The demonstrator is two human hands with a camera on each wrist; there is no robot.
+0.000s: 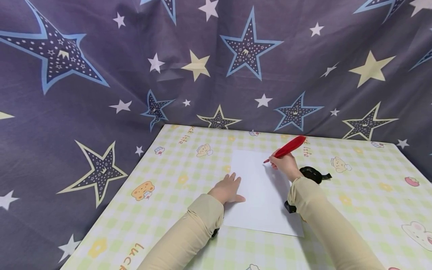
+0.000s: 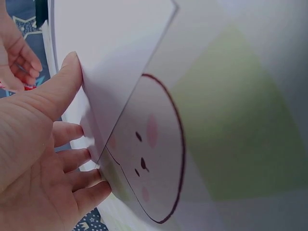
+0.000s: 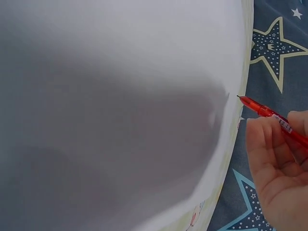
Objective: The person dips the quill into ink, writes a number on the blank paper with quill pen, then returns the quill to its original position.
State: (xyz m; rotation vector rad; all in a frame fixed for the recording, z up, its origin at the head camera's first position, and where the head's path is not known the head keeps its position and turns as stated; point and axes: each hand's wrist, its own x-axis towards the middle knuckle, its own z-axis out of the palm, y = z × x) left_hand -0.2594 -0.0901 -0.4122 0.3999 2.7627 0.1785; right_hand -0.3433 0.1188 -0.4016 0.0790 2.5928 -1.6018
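A white sheet of paper (image 1: 260,202) lies on the table in front of me. My left hand (image 1: 228,188) rests at its left edge, fingers spread and thumb on the sheet. In the left wrist view, the left fingertips (image 2: 103,190) are right at the paper's edge. My right hand (image 1: 284,165) pinches a red pen (image 1: 289,147) with a broad feather-shaped top, tilted up to the right. Its point is just over the upper part of the sheet. A short dark mark shows near the tip in the right wrist view.
A light green checked tablecloth (image 1: 182,180) with cartoon prints covers the table. Beside the right wrist is a black coiled strap-like thing (image 1: 311,175) with a loose end. Behind the table's far edge hangs a dark curtain (image 1: 189,33) printed with stars.
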